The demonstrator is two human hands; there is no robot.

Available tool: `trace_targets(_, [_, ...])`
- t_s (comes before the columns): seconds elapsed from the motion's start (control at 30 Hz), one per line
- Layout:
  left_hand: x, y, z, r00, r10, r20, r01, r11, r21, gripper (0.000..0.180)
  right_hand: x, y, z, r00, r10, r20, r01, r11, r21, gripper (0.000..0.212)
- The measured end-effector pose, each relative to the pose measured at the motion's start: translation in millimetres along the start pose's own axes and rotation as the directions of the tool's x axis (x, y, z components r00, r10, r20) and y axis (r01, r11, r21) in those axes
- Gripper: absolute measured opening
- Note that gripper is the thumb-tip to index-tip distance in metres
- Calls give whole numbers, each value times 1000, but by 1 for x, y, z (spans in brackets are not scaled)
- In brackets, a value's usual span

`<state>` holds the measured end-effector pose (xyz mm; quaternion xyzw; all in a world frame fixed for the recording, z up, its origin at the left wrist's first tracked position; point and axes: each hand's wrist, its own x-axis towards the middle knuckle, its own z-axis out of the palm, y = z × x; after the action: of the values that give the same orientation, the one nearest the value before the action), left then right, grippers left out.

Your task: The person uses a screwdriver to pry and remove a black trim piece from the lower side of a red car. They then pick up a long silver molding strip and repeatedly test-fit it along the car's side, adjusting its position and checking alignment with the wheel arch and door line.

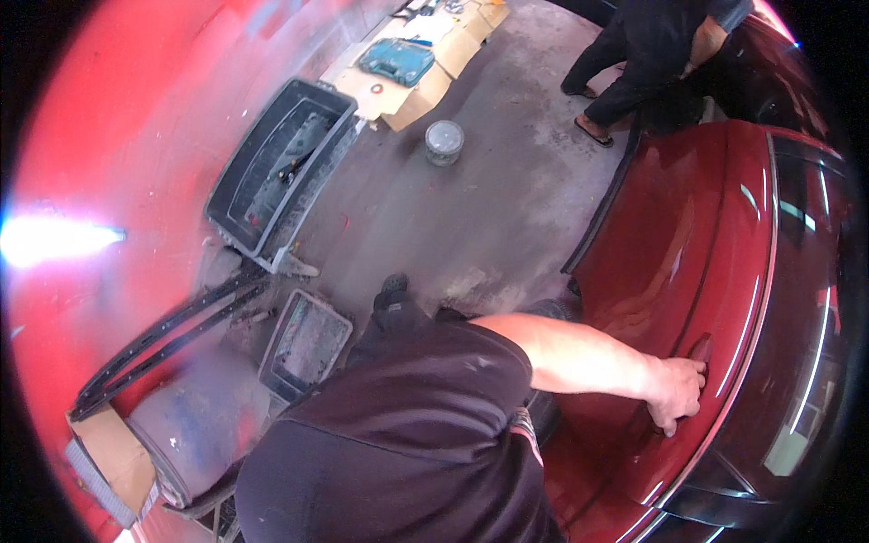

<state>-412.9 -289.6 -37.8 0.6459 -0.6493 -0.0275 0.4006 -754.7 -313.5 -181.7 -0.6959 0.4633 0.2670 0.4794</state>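
From my black sleeve, my left hand (679, 394) reaches right onto the side of a dark red car (665, 262). Its fingers are bent and pressed together against the glossy panel, below the window trim. At the fingertips shows a small, pointed dark red piece (702, 347); I cannot tell whether it is a door handle or a pad under the fingers. The palm's underside is hidden. My right hand does not show.
Another person (634, 54) in dark clothes and sandals stands by the car's far end. A lidded round can (444, 142) stands on the grey floor. On the left are a large black tub (272, 249), a smaller grey tray (339, 319), black strips (163, 348) and cardboard with a teal case (398, 61).
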Motion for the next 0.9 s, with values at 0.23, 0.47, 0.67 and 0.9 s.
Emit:
trace_targets(0.23, [-105, -30, -89, 924, 9, -382, -17, 1000, -17, 37, -82, -131, 47, 974, -200, 101, 218, 951, -219, 41])
trace_targets(0.47, [-181, 0, -90, 708, -67, -703, 80, 997, -14, 28, -153, -221, 112, 656, -718, 232, 754, 610, -245, 54])
trace_targets(0.67, [-224, 27, -81, 669, -230, -707, 181, 973, -146, 40, -130, -240, 115, 431, -824, 368, 817, 183, -547, 30])
trace_targets(0.9, [-387, 14, -80, 438, -803, -404, 752, 573, -325, 52, -72, -218, 104, -79, -873, 480, 860, -304, -410, 26])
